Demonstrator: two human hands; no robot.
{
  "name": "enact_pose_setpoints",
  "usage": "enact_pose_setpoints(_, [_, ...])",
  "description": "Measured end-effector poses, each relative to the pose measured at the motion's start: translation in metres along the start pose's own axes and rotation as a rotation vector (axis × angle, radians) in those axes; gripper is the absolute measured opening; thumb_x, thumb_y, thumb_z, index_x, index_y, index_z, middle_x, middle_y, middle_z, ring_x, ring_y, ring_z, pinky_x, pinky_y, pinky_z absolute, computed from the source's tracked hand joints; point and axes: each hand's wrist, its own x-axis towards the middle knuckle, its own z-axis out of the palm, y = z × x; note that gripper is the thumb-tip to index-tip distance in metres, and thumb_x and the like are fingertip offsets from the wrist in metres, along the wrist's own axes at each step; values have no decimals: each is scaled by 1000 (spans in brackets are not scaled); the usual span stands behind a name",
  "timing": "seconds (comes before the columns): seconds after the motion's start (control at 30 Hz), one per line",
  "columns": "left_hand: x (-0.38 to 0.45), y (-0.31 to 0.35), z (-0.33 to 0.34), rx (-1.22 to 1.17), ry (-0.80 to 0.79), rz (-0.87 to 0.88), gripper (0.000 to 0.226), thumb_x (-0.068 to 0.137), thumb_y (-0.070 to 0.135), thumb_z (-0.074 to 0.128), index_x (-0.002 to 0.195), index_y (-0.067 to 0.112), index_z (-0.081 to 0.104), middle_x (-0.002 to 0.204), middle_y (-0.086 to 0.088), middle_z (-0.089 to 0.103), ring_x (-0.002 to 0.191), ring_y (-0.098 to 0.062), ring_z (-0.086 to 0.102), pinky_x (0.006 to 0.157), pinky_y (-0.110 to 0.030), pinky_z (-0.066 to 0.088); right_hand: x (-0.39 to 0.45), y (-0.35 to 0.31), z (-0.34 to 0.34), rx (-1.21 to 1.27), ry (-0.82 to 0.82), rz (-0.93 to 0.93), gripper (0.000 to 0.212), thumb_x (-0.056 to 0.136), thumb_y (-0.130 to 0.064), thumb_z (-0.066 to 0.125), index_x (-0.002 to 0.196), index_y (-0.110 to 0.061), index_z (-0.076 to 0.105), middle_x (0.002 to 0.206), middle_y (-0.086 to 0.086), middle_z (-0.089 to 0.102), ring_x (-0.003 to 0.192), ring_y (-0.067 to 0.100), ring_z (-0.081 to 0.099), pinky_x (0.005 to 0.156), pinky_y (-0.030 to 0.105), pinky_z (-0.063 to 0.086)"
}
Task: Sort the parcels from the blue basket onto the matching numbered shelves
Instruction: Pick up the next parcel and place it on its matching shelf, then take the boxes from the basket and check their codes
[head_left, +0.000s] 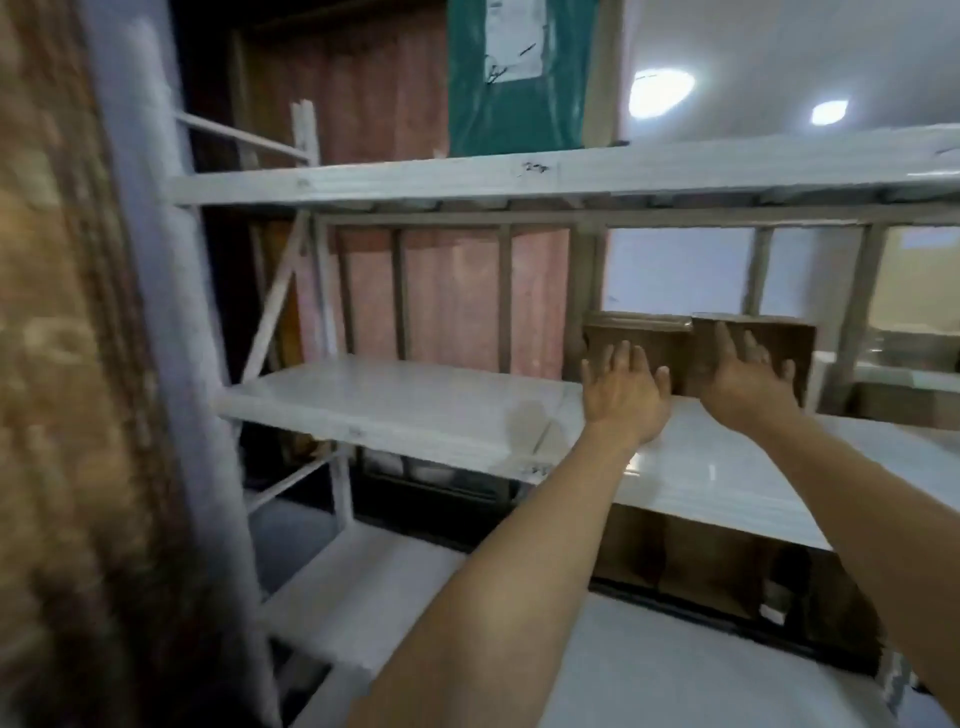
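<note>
Two brown cardboard parcels stand side by side at the back of a white shelf (395, 405). My left hand (623, 389) lies flat with straight fingers against the left parcel (660, 340). My right hand (743, 379) presses with spread fingers on the right parcel (779, 343). Both arms reach forward over the shelf's front edge. The blue basket is out of view.
A green wrapped parcel (514, 78) with a white label stands on the upper shelf (571, 171). Brown boxes (701, 561) sit on the shelf below. A white upright post (171, 312) and a blurred brown surface fill the left side.
</note>
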Motion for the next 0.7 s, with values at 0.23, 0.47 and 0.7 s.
enact_pose_setpoints(0.23, [-130, -249, -99, 152, 45, -489, 56, 107, 37, 24, 153, 5, 28, 163, -10, 23, 150, -27, 18, 121, -55, 9, -90, -288, 140, 192, -288, -427, 65, 105, -36, 35, 160, -22, 3, 166, 15, 8, 153, 30, 9, 121, 54, 5])
enact_pose_setpoints(0.47, [-321, -424, -140, 244, -16, -947, 52, 104, 38, 28, 147, 10, 39, 154, -11, 36, 142, -33, 31, 113, -57, 28, -270, -465, 244, 216, -686, -738, 66, 106, -31, 37, 160, -26, -1, 167, 12, 3, 152, 34, 12, 122, 55, 13])
enact_pose_setpoints(0.7, [-450, -499, -118, 208, -36, -1208, 53, 106, 38, 23, 148, 8, 37, 156, -13, 35, 145, -31, 29, 116, -54, 24, -388, -506, 330, 119, -929, -840, 64, 106, -38, 28, 160, -26, -3, 167, 11, 4, 152, 32, 10, 122, 52, 9])
